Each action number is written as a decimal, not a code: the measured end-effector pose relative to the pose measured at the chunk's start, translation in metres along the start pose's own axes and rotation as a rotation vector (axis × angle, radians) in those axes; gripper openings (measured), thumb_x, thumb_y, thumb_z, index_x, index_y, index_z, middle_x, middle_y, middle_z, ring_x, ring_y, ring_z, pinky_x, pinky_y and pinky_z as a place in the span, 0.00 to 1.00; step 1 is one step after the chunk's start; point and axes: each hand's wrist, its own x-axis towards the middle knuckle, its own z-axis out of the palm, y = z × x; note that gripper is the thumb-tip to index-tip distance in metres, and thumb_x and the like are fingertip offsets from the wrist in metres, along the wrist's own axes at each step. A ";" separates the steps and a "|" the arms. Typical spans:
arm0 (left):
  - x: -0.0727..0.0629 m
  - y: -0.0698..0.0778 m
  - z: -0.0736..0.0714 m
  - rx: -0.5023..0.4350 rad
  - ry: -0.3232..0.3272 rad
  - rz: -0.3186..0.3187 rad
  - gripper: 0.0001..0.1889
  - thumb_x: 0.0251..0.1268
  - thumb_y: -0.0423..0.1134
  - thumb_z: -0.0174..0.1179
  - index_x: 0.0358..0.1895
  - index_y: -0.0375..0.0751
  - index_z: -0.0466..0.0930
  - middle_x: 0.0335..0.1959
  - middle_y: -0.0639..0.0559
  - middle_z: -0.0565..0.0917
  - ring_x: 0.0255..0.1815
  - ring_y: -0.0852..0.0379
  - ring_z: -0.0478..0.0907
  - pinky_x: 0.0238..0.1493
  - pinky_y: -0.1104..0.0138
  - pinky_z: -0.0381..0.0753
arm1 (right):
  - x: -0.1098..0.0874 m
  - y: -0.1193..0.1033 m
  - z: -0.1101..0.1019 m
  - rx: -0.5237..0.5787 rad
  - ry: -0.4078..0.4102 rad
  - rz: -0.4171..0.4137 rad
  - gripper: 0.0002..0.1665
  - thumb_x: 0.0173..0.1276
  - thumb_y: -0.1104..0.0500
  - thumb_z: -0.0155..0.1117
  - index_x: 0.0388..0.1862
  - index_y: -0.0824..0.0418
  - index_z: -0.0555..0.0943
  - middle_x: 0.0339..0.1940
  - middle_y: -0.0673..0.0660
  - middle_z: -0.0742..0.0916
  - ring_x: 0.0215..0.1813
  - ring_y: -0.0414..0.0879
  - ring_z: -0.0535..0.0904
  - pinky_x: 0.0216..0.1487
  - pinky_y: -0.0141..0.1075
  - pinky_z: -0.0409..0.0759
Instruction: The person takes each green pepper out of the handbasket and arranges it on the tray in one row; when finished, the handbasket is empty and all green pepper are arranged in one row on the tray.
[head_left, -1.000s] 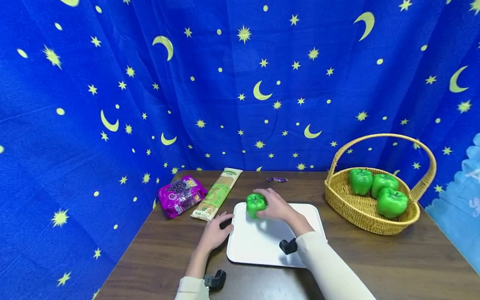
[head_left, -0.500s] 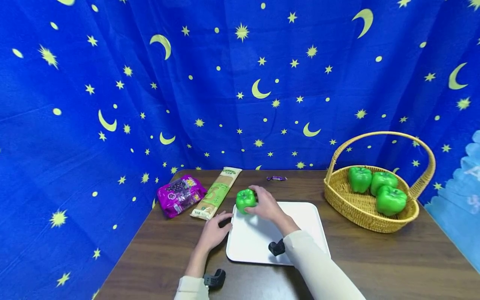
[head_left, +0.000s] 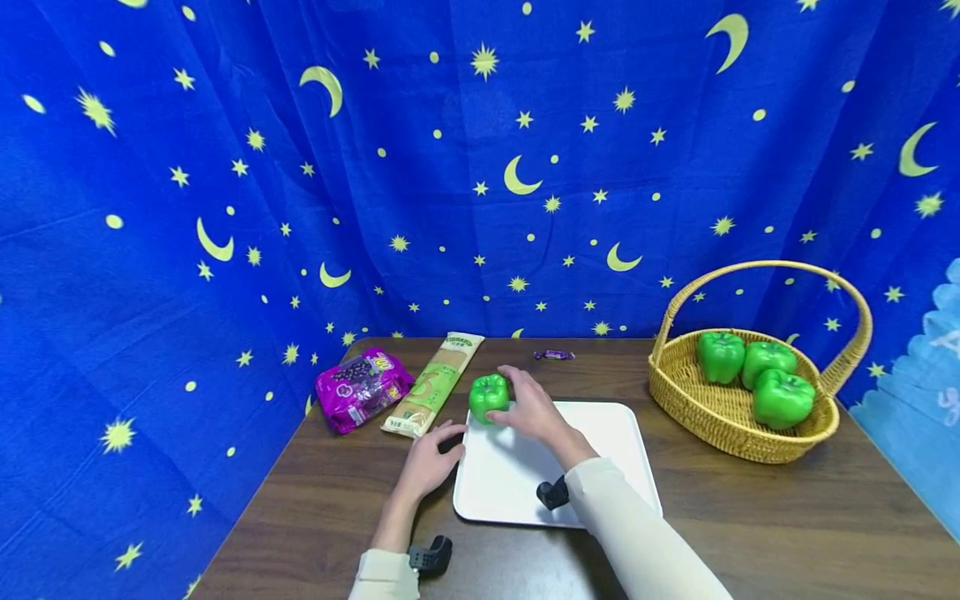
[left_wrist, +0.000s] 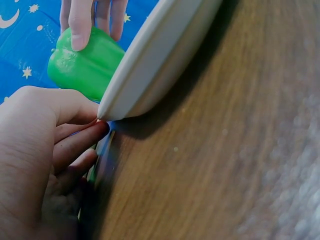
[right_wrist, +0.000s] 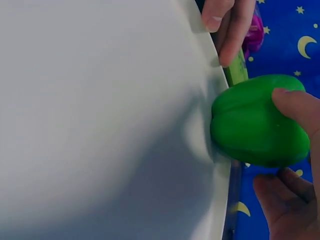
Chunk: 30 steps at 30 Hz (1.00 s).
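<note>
A green bell pepper [head_left: 489,398] sits upright at the far left corner of the white tray [head_left: 525,483]. My right hand [head_left: 531,410] is round its right side. In the right wrist view the thumb lies on the green bell pepper [right_wrist: 255,122], with the other fingers curved beside it. My left hand [head_left: 429,463] rests at the tray's left edge. Seen from the left wrist, the fingertips of that left hand [left_wrist: 55,130] touch the rim of the tray [left_wrist: 145,65], thumb and forefinger spread slightly apart in the head view.
A wicker basket [head_left: 701,406] at the right holds three more green peppers [head_left: 782,400]. Left of the tray lie a noodle packet [head_left: 435,385] and a purple bag [head_left: 363,390]. A small wrapped candy [head_left: 554,355] is near the back edge, before a blue curtain [head_left: 450,167].
My right hand has carried the pepper left and slightly back, to the tray's far left corner. Over the last half second it has hardly moved. My left hand stays at the tray's edge.
</note>
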 end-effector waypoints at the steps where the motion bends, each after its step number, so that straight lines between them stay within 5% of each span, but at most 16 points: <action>1: 0.000 0.000 0.000 0.004 0.002 0.002 0.17 0.60 0.42 0.62 0.53 0.51 0.83 0.61 0.42 0.76 0.64 0.41 0.69 0.67 0.43 0.55 | 0.000 0.000 -0.001 0.004 0.003 -0.001 0.53 0.47 0.48 0.80 0.71 0.53 0.64 0.62 0.58 0.76 0.61 0.53 0.73 0.60 0.50 0.71; 12: -0.002 0.000 -0.002 0.006 0.015 0.007 0.16 0.59 0.41 0.63 0.52 0.51 0.84 0.60 0.42 0.77 0.63 0.44 0.71 0.67 0.43 0.55 | 0.001 -0.005 -0.030 -0.043 0.029 -0.061 0.46 0.50 0.41 0.76 0.64 0.58 0.71 0.62 0.55 0.77 0.62 0.53 0.72 0.61 0.49 0.71; 22: 0.000 0.001 -0.002 -0.014 0.003 0.006 0.17 0.59 0.41 0.63 0.53 0.50 0.84 0.61 0.42 0.76 0.64 0.45 0.70 0.67 0.45 0.59 | -0.010 0.014 -0.109 -0.025 0.096 -0.188 0.33 0.54 0.45 0.75 0.55 0.58 0.78 0.51 0.54 0.83 0.53 0.52 0.78 0.53 0.47 0.76; 30: 0.000 0.002 -0.002 -0.014 -0.016 -0.014 0.16 0.61 0.42 0.62 0.54 0.51 0.83 0.61 0.43 0.76 0.65 0.46 0.69 0.68 0.44 0.56 | -0.038 0.043 -0.170 -0.045 0.124 -0.140 0.29 0.57 0.45 0.72 0.52 0.60 0.80 0.48 0.57 0.85 0.50 0.53 0.80 0.51 0.49 0.78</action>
